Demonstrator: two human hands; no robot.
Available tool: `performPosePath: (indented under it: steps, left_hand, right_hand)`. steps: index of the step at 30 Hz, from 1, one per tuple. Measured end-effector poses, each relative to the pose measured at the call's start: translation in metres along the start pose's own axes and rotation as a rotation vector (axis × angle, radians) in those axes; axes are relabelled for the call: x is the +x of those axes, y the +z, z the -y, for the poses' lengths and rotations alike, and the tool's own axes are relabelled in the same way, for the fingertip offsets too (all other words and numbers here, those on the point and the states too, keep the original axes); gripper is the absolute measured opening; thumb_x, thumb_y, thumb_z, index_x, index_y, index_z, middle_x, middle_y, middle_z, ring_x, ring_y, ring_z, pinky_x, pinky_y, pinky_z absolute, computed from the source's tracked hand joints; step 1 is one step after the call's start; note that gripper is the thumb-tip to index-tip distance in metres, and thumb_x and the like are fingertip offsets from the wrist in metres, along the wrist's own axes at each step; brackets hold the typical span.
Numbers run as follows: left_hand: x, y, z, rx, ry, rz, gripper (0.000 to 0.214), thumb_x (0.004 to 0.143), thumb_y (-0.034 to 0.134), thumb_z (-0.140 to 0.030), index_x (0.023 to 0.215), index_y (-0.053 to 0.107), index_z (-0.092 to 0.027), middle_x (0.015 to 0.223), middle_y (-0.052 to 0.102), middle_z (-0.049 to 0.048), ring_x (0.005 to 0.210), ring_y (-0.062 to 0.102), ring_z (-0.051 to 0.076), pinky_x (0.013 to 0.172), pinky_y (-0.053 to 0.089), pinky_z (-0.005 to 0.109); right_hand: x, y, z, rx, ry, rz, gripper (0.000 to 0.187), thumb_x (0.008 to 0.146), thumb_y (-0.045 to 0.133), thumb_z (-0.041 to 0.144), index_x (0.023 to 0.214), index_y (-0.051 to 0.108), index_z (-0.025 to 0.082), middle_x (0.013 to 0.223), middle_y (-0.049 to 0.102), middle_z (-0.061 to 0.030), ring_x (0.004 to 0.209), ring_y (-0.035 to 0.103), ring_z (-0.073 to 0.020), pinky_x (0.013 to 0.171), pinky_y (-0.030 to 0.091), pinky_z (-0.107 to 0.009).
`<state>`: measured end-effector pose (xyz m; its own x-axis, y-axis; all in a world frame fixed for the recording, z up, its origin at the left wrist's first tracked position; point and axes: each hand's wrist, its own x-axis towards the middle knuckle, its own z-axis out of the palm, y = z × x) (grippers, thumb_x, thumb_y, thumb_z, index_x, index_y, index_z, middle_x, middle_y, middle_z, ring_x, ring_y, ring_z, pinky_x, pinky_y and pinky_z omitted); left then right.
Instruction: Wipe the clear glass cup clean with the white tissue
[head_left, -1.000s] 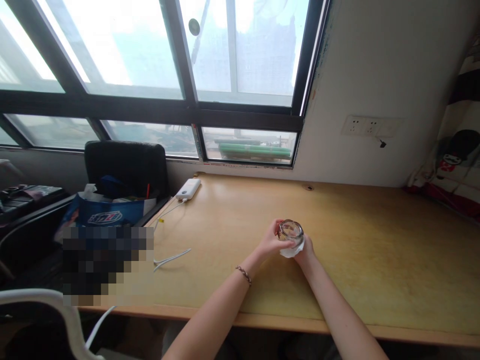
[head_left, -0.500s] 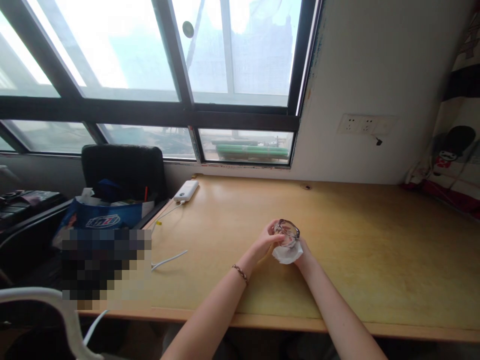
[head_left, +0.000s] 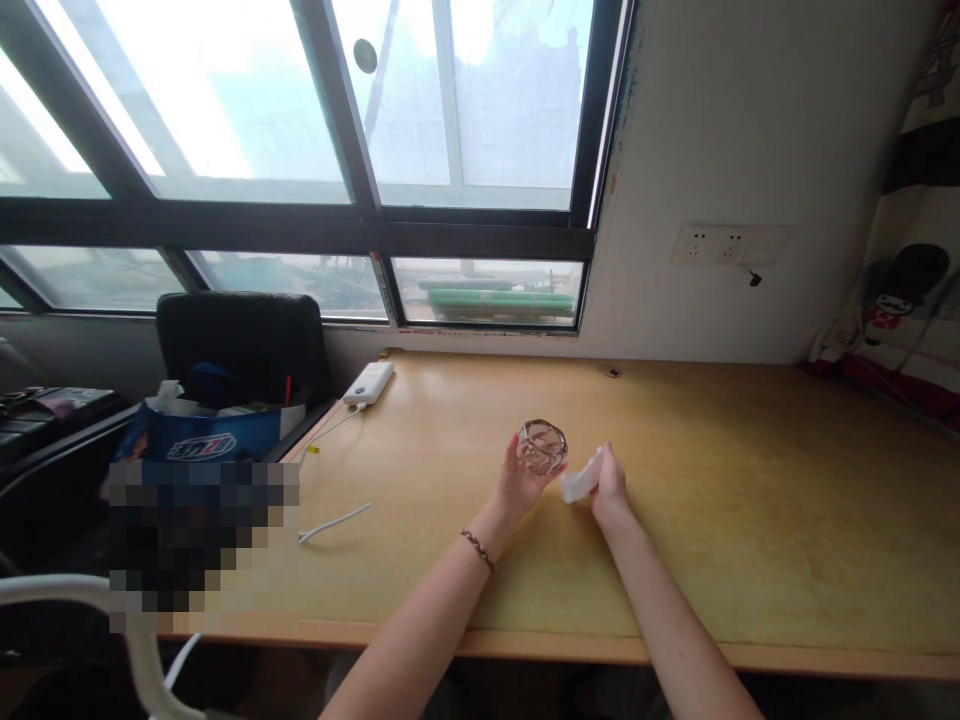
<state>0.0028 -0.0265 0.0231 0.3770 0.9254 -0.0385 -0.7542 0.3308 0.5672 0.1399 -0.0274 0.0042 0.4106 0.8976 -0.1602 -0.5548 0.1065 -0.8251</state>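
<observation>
My left hand (head_left: 516, 484) grips a small clear glass dish (head_left: 541, 446), lifted a little above the wooden desk (head_left: 720, 520) with its base turned toward me. A braided bracelet sits on that wrist. Just to the right, my right hand (head_left: 609, 482) is closed on a folded white tissue (head_left: 581, 483). The tissue and the glass are apart by a small gap.
A white power bank (head_left: 369, 382) with a white cable (head_left: 335, 520) lies at the desk's back left. Left of the desk stands a black chair (head_left: 241, 345) holding a blue bag (head_left: 202, 443). A window, a wall socket (head_left: 724, 245) and a white chair arm (head_left: 112, 610) surround the desk.
The two hands have parted: my left hand carried the glass dish left and turned it, and my right hand drew the tissue out from under it. The view shifted slightly.
</observation>
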Motion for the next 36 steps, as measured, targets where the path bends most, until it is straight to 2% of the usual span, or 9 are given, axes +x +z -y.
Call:
performPosePath:
  steps: [3, 5, 7, 11, 15, 19, 28, 32, 36]
  left_hand:
    - [0.002, -0.003, -0.003, -0.048, -0.025, -0.033, 0.044, 0.07, 0.048, -0.056, 0.097, 0.054, -0.021, 0.099, 0.06, 0.0062, 0.097, 0.055, 0.024, 0.081, 0.042, 0.04]
    - [0.002, -0.003, -0.003, -0.047, -0.028, -0.03, 0.045, 0.07, 0.049, -0.054, 0.097, 0.054, -0.019, 0.102, 0.059, 0.0078, 0.097, 0.054, 0.024, 0.079, 0.043, 0.036]
    - [0.003, -0.003, -0.004, -0.047, -0.025, -0.033, 0.046, 0.071, 0.049, -0.054, 0.097, 0.054, -0.017, 0.104, 0.058, 0.0097, 0.095, 0.055, 0.023, 0.077, 0.043, 0.034]
    - [0.003, -0.002, -0.003, -0.113, -0.049, -0.037, 0.049, 0.07, 0.05, -0.052, 0.1, 0.054, -0.013, 0.101, 0.059, 0.0121, 0.083, 0.058, 0.021, 0.072, 0.045, 0.033]
    - [0.004, -0.004, -0.002, -0.194, -0.073, -0.029, 0.05, 0.071, 0.049, -0.05, 0.099, 0.057, -0.01, 0.096, 0.061, 0.0133, 0.081, 0.058, 0.021, 0.071, 0.046, 0.033]
    - [0.007, -0.009, -0.002, -0.258, -0.033, -0.009, 0.047, 0.073, 0.048, -0.049, 0.093, 0.059, -0.008, 0.088, 0.063, 0.0124, 0.08, 0.059, 0.02, 0.074, 0.045, 0.032]
    - [0.007, -0.007, 0.0, -0.317, -0.015, 0.034, 0.041, 0.073, 0.05, -0.047, 0.084, 0.06, -0.008, 0.079, 0.063, 0.0103, 0.079, 0.059, 0.019, 0.084, 0.042, 0.033]
    - [0.003, 0.0, 0.0, -0.295, -0.057, 0.02, 0.037, 0.074, 0.051, -0.045, 0.083, 0.059, -0.009, 0.078, 0.063, 0.0082, 0.078, 0.059, 0.017, 0.086, 0.04, 0.032]
    - [0.002, 0.004, 0.002, -0.263, -0.08, 0.024, 0.035, 0.076, 0.051, -0.041, 0.094, 0.058, -0.012, 0.089, 0.062, 0.0069, 0.086, 0.057, 0.016, 0.089, 0.038, 0.029]
  right_hand:
    - [-0.005, 0.004, 0.008, -0.093, -0.207, -0.238, 0.016, 0.07, 0.056, 0.03, 0.081, 0.046, 0.022, 0.066, 0.056, 0.0064, 0.06, 0.054, -0.0097, 0.054, 0.042, -0.019]
    - [-0.014, 0.009, 0.014, -0.182, -0.394, -0.235, 0.027, 0.067, 0.06, 0.024, 0.091, 0.047, 0.023, 0.081, 0.058, 0.0036, 0.071, 0.055, -0.0109, 0.063, 0.041, -0.02]
    - [-0.024, 0.013, 0.018, -0.321, -0.574, -0.191, 0.035, 0.066, 0.062, 0.023, 0.098, 0.049, 0.021, 0.088, 0.058, -0.0002, 0.076, 0.054, -0.0133, 0.068, 0.04, -0.022]
    - [-0.036, 0.016, 0.022, -0.719, -0.835, -0.047, 0.014, 0.072, 0.057, 0.027, 0.083, 0.058, 0.018, 0.078, 0.06, -0.0041, 0.073, 0.053, -0.0175, 0.069, 0.04, -0.029]
    - [-0.041, 0.017, 0.022, -0.853, -1.023, 0.203, 0.013, 0.078, 0.049, 0.023, 0.085, 0.061, 0.021, 0.085, 0.062, -0.0054, 0.084, 0.055, -0.0193, 0.08, 0.042, -0.035]
    - [-0.047, 0.022, 0.02, -0.923, -1.071, 0.506, 0.025, 0.08, 0.046, 0.017, 0.1, 0.059, 0.023, 0.103, 0.061, -0.0055, 0.103, 0.051, -0.0204, 0.091, 0.039, -0.04]
    - [-0.052, 0.025, 0.016, -0.975, -1.009, 0.765, 0.033, 0.082, 0.041, 0.014, 0.11, 0.055, 0.022, 0.112, 0.058, -0.0046, 0.113, 0.044, -0.0196, 0.099, 0.032, -0.043]
    - [-0.054, 0.028, 0.017, -1.011, -1.009, 0.807, 0.039, 0.083, 0.036, 0.015, 0.121, 0.046, 0.022, 0.125, 0.047, -0.0048, 0.12, 0.037, -0.0196, 0.1, 0.031, -0.043]
    - [-0.051, 0.028, 0.014, -1.058, -1.003, 0.729, 0.043, 0.085, 0.034, 0.016, 0.127, 0.037, 0.023, 0.133, 0.037, -0.0029, 0.124, 0.029, -0.0188, 0.101, 0.029, -0.043]
